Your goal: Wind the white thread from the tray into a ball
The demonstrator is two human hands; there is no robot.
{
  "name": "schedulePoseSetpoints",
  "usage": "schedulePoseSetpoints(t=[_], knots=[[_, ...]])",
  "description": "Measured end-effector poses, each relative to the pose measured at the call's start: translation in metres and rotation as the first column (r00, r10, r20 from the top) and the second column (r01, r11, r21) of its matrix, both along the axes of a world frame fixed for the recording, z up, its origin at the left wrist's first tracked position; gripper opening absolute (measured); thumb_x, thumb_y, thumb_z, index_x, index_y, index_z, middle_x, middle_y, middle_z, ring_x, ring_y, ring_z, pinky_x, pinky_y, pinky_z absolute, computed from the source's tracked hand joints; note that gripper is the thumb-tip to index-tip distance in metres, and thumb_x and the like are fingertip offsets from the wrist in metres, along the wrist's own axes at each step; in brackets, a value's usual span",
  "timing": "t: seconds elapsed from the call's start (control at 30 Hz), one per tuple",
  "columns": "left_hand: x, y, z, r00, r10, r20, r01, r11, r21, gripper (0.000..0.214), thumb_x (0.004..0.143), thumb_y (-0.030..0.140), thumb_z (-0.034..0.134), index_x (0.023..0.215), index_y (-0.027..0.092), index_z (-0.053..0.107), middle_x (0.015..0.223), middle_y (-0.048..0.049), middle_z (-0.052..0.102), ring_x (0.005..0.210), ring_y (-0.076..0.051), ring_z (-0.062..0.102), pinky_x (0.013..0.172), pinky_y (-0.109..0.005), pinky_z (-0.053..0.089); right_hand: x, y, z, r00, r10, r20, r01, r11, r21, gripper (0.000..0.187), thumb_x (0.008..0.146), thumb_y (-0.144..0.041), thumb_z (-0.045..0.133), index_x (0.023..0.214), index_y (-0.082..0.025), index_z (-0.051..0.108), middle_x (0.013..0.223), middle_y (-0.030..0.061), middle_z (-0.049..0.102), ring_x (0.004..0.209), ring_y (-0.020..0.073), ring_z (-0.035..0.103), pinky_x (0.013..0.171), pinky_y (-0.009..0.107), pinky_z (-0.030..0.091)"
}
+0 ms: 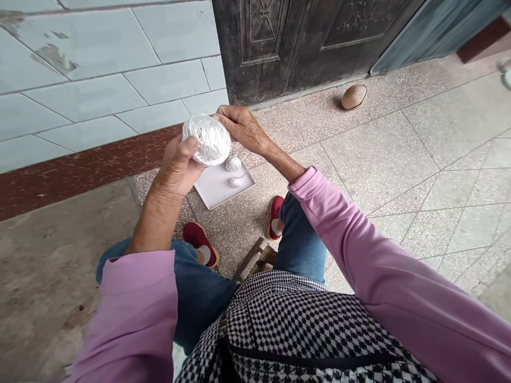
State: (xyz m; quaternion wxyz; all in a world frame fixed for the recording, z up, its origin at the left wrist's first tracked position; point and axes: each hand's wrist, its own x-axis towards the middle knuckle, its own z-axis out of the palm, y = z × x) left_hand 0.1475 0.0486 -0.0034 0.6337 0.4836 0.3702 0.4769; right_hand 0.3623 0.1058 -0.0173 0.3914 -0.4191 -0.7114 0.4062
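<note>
My left hand (pixel 178 167) is wrapped round a large ball of shiny white thread (pixel 207 139), thumb on its near side. My right hand (pixel 241 125) rests on the ball's far right side with its fingers curled together, pinched at the ball's edge. Below them, on the floor, lies a white square tray (pixel 215 191) with two small white thread balls (pixel 233 163) on it. I am seated, with pink sleeves, blue jeans and red shoes (pixel 199 242) in view.
A tiled wall with a dark red skirting runs along the left. A dark carved door (pixel 295 42) stands ahead. A small brown ball (pixel 354 97) lies by the door's threshold. A wooden stool (pixel 257 260) shows between my knees. Speckled floor tiles spread to the right.
</note>
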Motion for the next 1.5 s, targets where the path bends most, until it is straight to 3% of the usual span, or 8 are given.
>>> schedulePoseSetpoints(t=[0.17,0.3,0.57,0.9,1.0,1.13,1.27,1.5], knots=[[-0.008,0.009,-0.005,0.995,-0.078,-0.060,0.083,0.993,0.087,0.091,0.078,0.095,0.100,0.133,0.026,0.078,0.150,-0.0128,0.085,0.178,-0.049,0.053,0.131,-0.065,0.059,-0.003,0.000,0.001,0.994,-0.050,0.097,0.051,0.999,-0.014,0.056,0.145,-0.053,0.059,0.095,-0.029,0.052,0.091,0.0032,0.063,0.101,0.0247,0.063,0.104,0.037,0.063],[-0.015,0.019,-0.011,0.997,-0.046,0.055,0.039,0.992,0.120,0.083,0.087,0.087,0.103,0.138,0.028,0.076,0.149,-0.0091,0.085,0.182,-0.045,0.046,0.139,-0.065,0.054,-0.007,-0.007,0.000,0.978,-0.011,0.208,0.005,0.999,0.031,0.044,0.134,-0.047,0.073,0.095,-0.030,0.059,0.108,0.0094,0.081,0.113,0.0303,0.074,0.108,0.040,0.062],[-0.009,0.027,-0.026,0.937,0.253,0.240,-0.266,0.964,0.025,0.094,0.066,0.097,0.113,0.117,0.029,0.074,0.165,-0.0185,0.079,0.178,-0.052,0.055,0.139,-0.073,0.065,-0.016,-0.039,0.026,0.839,0.112,0.533,-0.123,0.992,-0.015,0.037,0.141,-0.026,0.049,0.121,-0.024,0.080,0.131,0.0158,0.090,0.127,0.0341,0.080,0.122,0.044,0.059],[-0.007,0.031,-0.037,0.921,0.308,0.240,-0.294,0.951,-0.095,0.117,0.066,0.113,0.100,0.146,0.032,0.074,0.170,-0.0184,0.077,0.163,-0.050,0.071,0.141,-0.078,0.063,-0.024,-0.048,0.039,0.730,0.180,0.659,-0.190,0.980,-0.057,0.040,0.147,-0.022,0.044,0.140,-0.013,0.082,0.143,0.0220,0.089,0.136,0.0356,0.083,0.122,0.043,0.058],[-0.001,0.028,-0.035,0.907,0.351,0.233,-0.337,0.936,-0.099,0.116,0.069,0.117,0.095,0.144,0.030,0.074,0.164,-0.0190,0.079,0.153,-0.048,0.076,0.135,-0.073,0.067,-0.028,-0.052,0.037,0.769,0.182,0.613,-0.182,0.981,-0.063,0.034,0.145,-0.021,0.051,0.135,-0.016,0.083,0.137,0.0182,0.090,0.131,0.0348,0.082,0.119,0.042,0.059],[0.003,0.026,-0.033,0.866,0.449,0.220,-0.446,0.893,-0.065,0.096,0.074,0.097,0.108,0.133,0.029,0.075,0.160,-0.0174,0.080,0.152,-0.043,0.074,0.120,-0.064,0.075,-0.032,-0.059,0.036,0.802,0.271,0.533,-0.277,0.958,-0.071,0.033,0.142,-0.015,0.055,0.119,-0.017,0.078,0.127,0.0134,0.087,0.123,0.0290,0.081,0.116,0.038,0.058],[0.001,0.027,-0.036,0.839,0.521,0.157,-0.530,0.848,0.022,0.095,0.058,0.080,0.123,0.120,0.027,0.074,0.129,-0.0092,0.082,0.122,-0.032,0.076,0.106,-0.053,0.077,-0.026,-0.058,0.039,0.855,0.314,0.413,-0.312,0.947,-0.075,0.036,0.143,-0.020,0.059,0.110,-0.019,0.074,0.116,0.0081,0.084,0.114,0.0239,0.077,0.115,0.037,0.060],[0.000,0.022,-0.037,0.930,0.367,0.006,-0.367,0.927,0.076,0.107,0.050,0.083,0.128,0.126,0.022,0.084,0.122,-0.0129,0.086,0.122,-0.038,0.079,0.108,-0.061,0.076,0.008,-0.033,0.032,0.993,0.099,0.065,-0.103,0.993,0.050,0.053,0.138,-0.059,0.059,0.098,-0.025,0.065,0.101,0.0043,0.077,0.102,0.0201,0.074,0.097,0.035,0.064]])
